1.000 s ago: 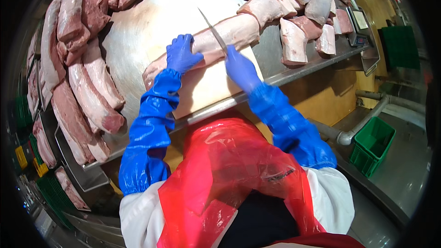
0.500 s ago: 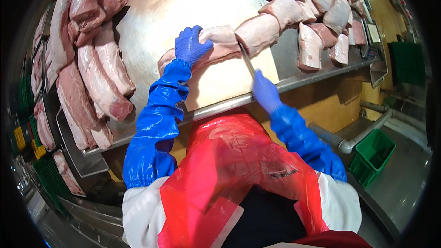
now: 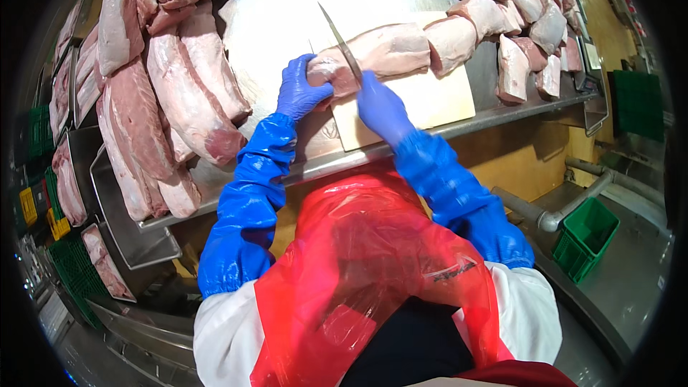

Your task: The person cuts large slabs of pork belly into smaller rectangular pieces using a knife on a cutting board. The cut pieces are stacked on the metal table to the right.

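Observation:
A long pale-pink slab of pork (image 3: pixel 398 50) lies across the cream cutting board (image 3: pixel 430 111). Its left end is gripped by my left hand (image 3: pixel 302 92), gloved in purple-blue, with thumb and fingers bent around it. My right hand (image 3: pixel 385 109), in the same kind of glove, is closed on a knife whose handle is hidden in the fist. The long narrow blade (image 3: pixel 340 41) points up and left, passing over the slab near its left end. Whether the edge touches the meat, I cannot tell. A cut piece of pork (image 3: pixel 450 44) sits against the slab's right end.
Long uncut slabs of pork (image 3: pixel 188 93) are heaped on the left of the metal table (image 3: pixel 287 14). Several shorter chunks (image 3: pixel 512 68) crowd its right side. A raised metal rim (image 3: pixel 502 111) runs along the near edge. Green crates (image 3: pixel 588 233) stand lower down on both sides.
My right hand has drawn the knife left, from the gap between slab and cut piece to near the slab's left end. The left hand now grips that end rather than resting on top.

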Available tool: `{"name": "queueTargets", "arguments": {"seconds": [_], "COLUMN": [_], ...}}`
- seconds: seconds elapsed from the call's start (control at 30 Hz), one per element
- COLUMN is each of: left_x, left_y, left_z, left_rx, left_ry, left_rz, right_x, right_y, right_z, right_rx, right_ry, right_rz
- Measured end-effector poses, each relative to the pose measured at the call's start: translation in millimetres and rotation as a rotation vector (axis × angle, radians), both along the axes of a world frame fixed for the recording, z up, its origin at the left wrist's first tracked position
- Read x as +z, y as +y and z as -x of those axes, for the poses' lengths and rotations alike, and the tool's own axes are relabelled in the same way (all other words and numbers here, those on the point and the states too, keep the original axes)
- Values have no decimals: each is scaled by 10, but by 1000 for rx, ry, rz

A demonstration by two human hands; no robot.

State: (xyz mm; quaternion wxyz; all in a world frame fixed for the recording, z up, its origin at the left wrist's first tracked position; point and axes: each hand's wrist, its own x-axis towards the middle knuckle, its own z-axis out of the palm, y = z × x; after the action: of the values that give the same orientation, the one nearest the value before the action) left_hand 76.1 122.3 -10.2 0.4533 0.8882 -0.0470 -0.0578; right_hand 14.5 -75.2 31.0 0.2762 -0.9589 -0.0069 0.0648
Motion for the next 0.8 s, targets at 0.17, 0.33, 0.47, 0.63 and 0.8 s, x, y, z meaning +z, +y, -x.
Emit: {"name": "queueTargets", "arguments": {"seconds": [0.17,0.33,0.47,0.63,0.8], "left_x": [-101,-79,224,1094,1048], "left_y": [17,-76,441,2309,4948], "left_z": [131,30,153,1165,2469], "left_rx": [28,69,285,990,1525], "left_ry": [64,26,-23,-206,-251], "left_rz": [140,236,462,696,142], "right_x": [232,-350,-325,-151,-271], "right_y": [-66,167,41,-602,-674], "right_z": [611,-406,337,1308,819], "right_rx": [-10,-15,-47,-121,12], "right_ry": [367,112,315,302,142], "right_rz": [116,84,123,-65,-168]}}
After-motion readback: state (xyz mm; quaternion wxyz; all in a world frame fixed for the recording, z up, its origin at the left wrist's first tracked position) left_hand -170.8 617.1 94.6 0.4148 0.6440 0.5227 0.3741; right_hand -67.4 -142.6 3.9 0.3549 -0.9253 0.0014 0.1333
